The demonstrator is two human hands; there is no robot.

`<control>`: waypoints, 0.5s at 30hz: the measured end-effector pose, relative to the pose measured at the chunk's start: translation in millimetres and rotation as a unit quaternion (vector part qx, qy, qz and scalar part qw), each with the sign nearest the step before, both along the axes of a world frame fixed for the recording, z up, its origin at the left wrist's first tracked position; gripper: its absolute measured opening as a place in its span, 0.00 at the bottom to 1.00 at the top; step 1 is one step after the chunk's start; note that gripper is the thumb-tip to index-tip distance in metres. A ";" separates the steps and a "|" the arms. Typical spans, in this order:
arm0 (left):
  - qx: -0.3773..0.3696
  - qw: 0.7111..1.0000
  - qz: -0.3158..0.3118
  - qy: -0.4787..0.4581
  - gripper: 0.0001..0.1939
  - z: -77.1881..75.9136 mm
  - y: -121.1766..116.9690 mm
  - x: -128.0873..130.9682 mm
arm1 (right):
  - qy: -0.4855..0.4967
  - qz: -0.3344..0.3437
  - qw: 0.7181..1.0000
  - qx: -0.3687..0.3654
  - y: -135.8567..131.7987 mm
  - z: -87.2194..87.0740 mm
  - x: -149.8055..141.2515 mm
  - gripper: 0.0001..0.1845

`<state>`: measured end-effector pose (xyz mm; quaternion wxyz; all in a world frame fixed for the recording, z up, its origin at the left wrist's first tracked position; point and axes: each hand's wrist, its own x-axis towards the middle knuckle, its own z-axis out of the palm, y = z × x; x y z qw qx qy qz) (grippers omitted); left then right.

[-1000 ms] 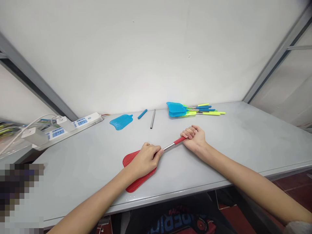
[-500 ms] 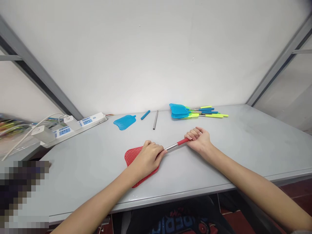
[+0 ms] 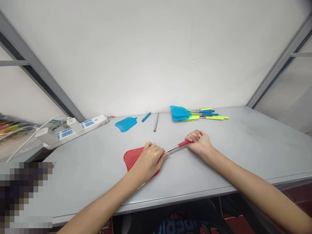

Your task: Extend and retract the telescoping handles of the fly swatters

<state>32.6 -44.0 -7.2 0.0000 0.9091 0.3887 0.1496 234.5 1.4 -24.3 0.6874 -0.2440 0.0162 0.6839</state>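
Observation:
A red fly swatter with a perforated head, a silver metal rod and a red grip lies across the front middle of the table. My left hand is closed around it where the head meets the rod, hiding part of the head. The red grip is in my right hand, whose fingers are curled round its end. Behind my hands lie a separate blue swatter head, a short blue grip and a loose metal rod.
Blue and yellow-green fly swatters are stacked at the back right near the wall. A white power strip with plugged-in adapters and cables runs along the back left. Plastic-wrapped colourful things lie beyond the table's left side.
Both hands keep their hold on the red fly swatter with almost no motion. The whole view has shifted slightly, and the swatter head looks a little more tilted.

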 end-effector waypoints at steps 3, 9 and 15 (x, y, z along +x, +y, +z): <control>-0.006 1.000 0.001 -0.008 0.18 -0.2 0.5 -0.3 | -0.004 0.006 1.000 0.003 0.5 -0.6 0.7 0.16; -0.018 1.000 -0.001 -0.017 0.16 1.0 0.2 -0.3 | -0.002 0.022 1.000 0.006 -0.4 1.0 0.9 0.16; -0.020 0.999 -0.002 -0.026 0.15 -0.3 1.4 -2.0 | -0.007 0.032 0.999 0.008 -1.7 1.7 2.0 0.16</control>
